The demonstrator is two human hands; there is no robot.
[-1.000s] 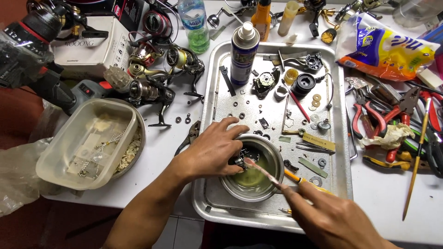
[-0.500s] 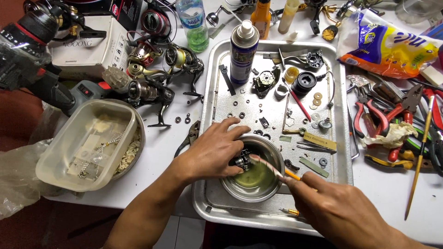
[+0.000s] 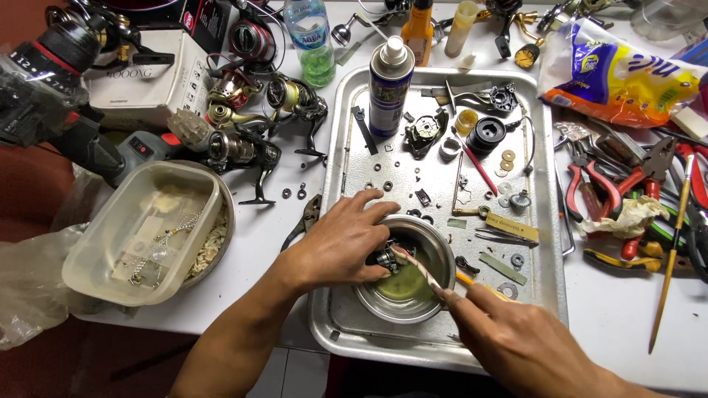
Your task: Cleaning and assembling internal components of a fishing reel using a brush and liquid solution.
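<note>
My left hand [image 3: 341, 239] holds a small dark metal reel part [image 3: 385, 257] over a steel bowl [image 3: 442, 254] of greenish liquid. My right hand [image 3: 516, 335] grips a toothbrush [image 3: 417, 268] whose head rests against that part. The bowl stands at the near end of a metal tray [image 3: 546, 221] strewn with washers, screws and several small reel pieces. A spray can [image 3: 389, 87] stands upright at the tray's far left corner.
Fishing reels [image 3: 251, 118] and a cardboard box [image 3: 151, 77] lie at the left back. A plastic tub on a bowl [image 3: 144, 232] sits at the left. Pliers [image 3: 608, 188], a thin brush [image 3: 671, 250] and a snack bag [image 3: 619, 74] crowd the right. A cordless drill [image 3: 51, 96] lies far left.
The toothbrush has shifted slightly across the part in the bowl; both hands stay in nearly the same place.
</note>
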